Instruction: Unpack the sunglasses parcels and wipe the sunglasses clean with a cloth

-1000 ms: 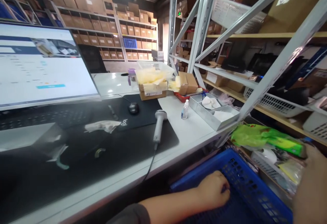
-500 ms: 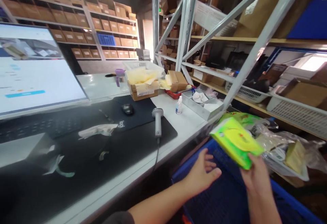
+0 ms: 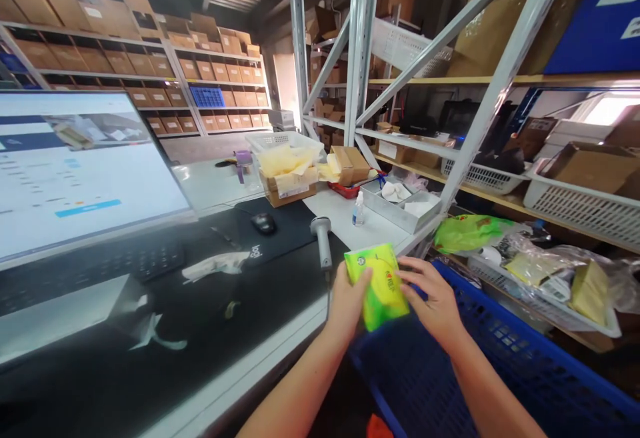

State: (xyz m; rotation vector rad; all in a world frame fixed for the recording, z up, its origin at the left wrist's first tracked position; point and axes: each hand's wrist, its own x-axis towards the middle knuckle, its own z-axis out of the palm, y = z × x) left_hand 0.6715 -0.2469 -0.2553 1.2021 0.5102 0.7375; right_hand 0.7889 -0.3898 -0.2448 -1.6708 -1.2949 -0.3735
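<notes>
A yellow-green plastic tissue pack point(image 3: 383, 285) is held up between my hands, over the near end of a blue plastic crate point(image 3: 493, 315). My left hand point(image 3: 347, 298) grips its left side, with the thumb across the front. On the opposite edge, the fingers of my right hand point(image 3: 433, 295) rest loosely, slightly spread; part of their grip is hidden. A grey handheld barcode scanner point(image 3: 323, 241) stands on the desk just left of and beyond the pack.
A monitor point(image 3: 85, 178), keyboard point(image 3: 145, 268) and mouse point(image 3: 263, 223) occupy the desk. A small spray bottle point(image 3: 358, 211) stands near a metal divided tray point(image 3: 400, 205). To the right, a white basket point(image 3: 545, 291) holds plastic-wrapped items beside a metal rack post point(image 3: 500, 91).
The tissue pack has moved left and towards the desk's edge in my right hand. My left hand, previously empty with fingers apart, has taken hold of its left side. The view has shifted slightly.
</notes>
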